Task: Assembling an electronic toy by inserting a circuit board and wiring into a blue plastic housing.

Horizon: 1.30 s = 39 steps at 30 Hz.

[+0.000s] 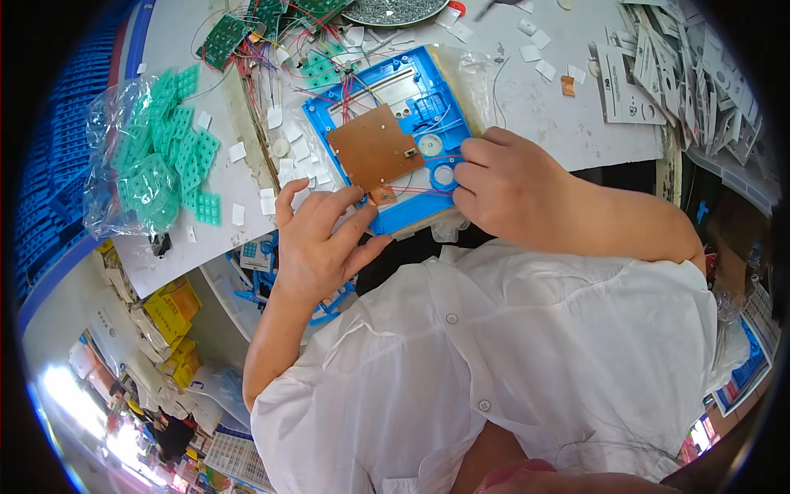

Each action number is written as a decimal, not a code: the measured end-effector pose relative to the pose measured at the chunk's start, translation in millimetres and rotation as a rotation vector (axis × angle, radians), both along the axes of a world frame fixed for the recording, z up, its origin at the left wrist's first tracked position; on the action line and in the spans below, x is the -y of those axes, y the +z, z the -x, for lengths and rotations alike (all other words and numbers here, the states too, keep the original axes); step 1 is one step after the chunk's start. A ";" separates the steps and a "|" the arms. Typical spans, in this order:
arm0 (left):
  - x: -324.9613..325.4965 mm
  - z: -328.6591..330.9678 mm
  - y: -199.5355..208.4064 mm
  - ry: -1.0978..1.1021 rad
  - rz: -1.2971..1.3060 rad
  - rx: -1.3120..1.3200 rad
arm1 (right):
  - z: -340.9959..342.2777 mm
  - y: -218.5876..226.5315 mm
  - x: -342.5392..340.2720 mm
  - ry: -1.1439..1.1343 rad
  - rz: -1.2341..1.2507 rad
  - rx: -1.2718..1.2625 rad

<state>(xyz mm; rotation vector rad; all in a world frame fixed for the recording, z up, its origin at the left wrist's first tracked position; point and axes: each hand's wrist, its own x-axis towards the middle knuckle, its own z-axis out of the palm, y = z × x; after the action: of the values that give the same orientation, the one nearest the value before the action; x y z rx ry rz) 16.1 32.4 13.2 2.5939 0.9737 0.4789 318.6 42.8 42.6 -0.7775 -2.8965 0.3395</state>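
A blue plastic housing (401, 221) lies open on the worktable in front of me, its inner side up. A brown circuit board (374, 146) rests tilted inside it, with thin red wires running from it. My left hand (317, 235) has its fingers spread, the fingertips touching the board's near left corner beside a small orange-brown piece (382, 196). At the housing's right edge, my right hand (506, 185) has curled fingers closed on thin reddish wires; the fingertips are partly hidden. A round white disc (429, 146) and a blue ring (444, 174) sit in the housing near that hand.
Green rubber keypads (173, 132) lie in clear plastic at the left. Wired green circuit boards (226, 39) and a dark round plate (395, 10) are at the back. Grey-white flat parts (638, 78) are heaped at the right. Small white squares (535, 49) are scattered about.
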 end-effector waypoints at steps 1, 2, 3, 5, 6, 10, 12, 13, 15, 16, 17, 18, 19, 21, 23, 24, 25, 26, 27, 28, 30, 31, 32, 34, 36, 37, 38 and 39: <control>-0.9 -0.2 -0.5 -0.001 -0.003 0.008 | 0.7 -2.5 -3.3 0.013 -0.003 0.021; -0.8 0.5 -0.8 0.001 -0.001 0.007 | -2.9 -8.6 -10.6 0.052 0.061 -0.088; 0.8 2.3 -0.5 0.010 0.002 0.004 | -8.2 -17.8 -21.2 0.098 0.127 -0.197; -0.5 2.7 -2.2 0.011 0.001 0.019 | -17.5 -30.2 -20.5 0.102 0.167 -0.386; 0.2 2.3 -3.3 0.010 0.006 0.027 | -20.5 -37.3 -12.8 0.066 0.150 -0.475; -1.8 0.9 -1.4 0.015 0.023 0.030 | -18.8 -44.9 -2.7 0.012 0.174 -0.571; -1.2 4.5 -0.9 0.028 0.018 0.005 | -12.4 -41.0 -5.8 0.038 0.167 -0.478; -0.6 5.0 -0.1 0.036 0.014 -0.007 | -12.2 -38.4 -6.9 0.052 0.162 -0.432; 0.7 3.2 -0.5 0.041 0.000 -0.017 | -16.1 -32.5 -2.3 0.001 0.167 -0.366; 1.3 2.5 0.3 0.046 -0.009 -0.021 | -18.2 -29.5 -0.4 -0.022 0.168 -0.333; 4.0 -0.1 4.7 0.074 -0.026 -0.011 | -22.1 -27.4 0.9 -0.070 0.172 -0.388; 10.9 -5.1 10.0 0.109 -0.037 -0.001 | -27.3 -26.8 2.7 -0.112 0.181 -0.444; 15.4 -10.6 12.4 0.144 -0.048 0.009 | -32.0 -26.2 4.7 -0.155 0.191 -0.498; 21.5 -24.5 8.2 0.077 -0.061 0.075 | -37.5 -32.5 17.9 -0.335 0.305 -0.538; 27.2 -47.5 5.9 0.015 -0.079 0.072 | -32.5 -31.4 29.4 -0.514 0.502 -0.556; 26.6 -55.8 3.6 -0.011 -0.074 0.076 | -26.8 -26.4 36.3 -0.606 0.643 -0.552; 25.1 -63.0 0.0 -0.037 -0.068 0.080 | -22.6 -23.8 39.7 -0.698 0.786 -0.545; 24.7 -66.9 -2.3 -0.062 -0.063 0.084 | -20.3 -24.4 40.2 -0.707 0.816 -0.573; 24.9 -68.2 -2.9 -0.064 -0.059 0.079 | -18.2 -25.9 41.4 -0.722 0.845 -0.601; 25.2 -69.0 -3.3 -0.065 -0.055 0.074 | -17.2 -27.1 42.4 -0.736 0.875 -0.629; 25.4 -69.9 -4.0 -0.074 -0.052 0.063 | -17.3 -29.7 40.8 -0.728 0.921 -0.638; 25.4 -70.0 -4.2 -0.081 -0.053 0.056 | -17.4 -30.9 39.3 -0.722 0.945 -0.641; 25.3 -70.1 -4.3 -0.088 -0.053 0.050 | -17.9 -31.5 38.6 -0.728 0.970 -0.651; 25.3 -70.5 -4.2 -0.095 -0.069 0.045 | -18.4 -32.3 37.1 -0.734 1.024 -0.666; 25.0 -71.5 -4.8 -0.102 -0.088 0.045 | -17.6 -30.4 35.5 -0.750 1.073 -0.658; 24.7 -72.3 -5.6 -0.105 -0.099 0.048 | -17.4 -29.0 34.9 -0.759 1.096 -0.653; 24.6 -73.3 -6.2 -0.109 -0.111 0.051 | -17.1 -27.8 34.1 -0.760 1.097 -0.638; 24.2 -73.9 -5.3 -0.113 -0.122 0.037 | -16.4 -25.7 32.3 -0.759 1.097 -0.624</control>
<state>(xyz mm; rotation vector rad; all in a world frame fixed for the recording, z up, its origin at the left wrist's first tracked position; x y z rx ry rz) 90.0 8.2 7.9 2.7198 0.8047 0.5705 334.9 10.5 16.9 -1.4346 -1.5064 1.6906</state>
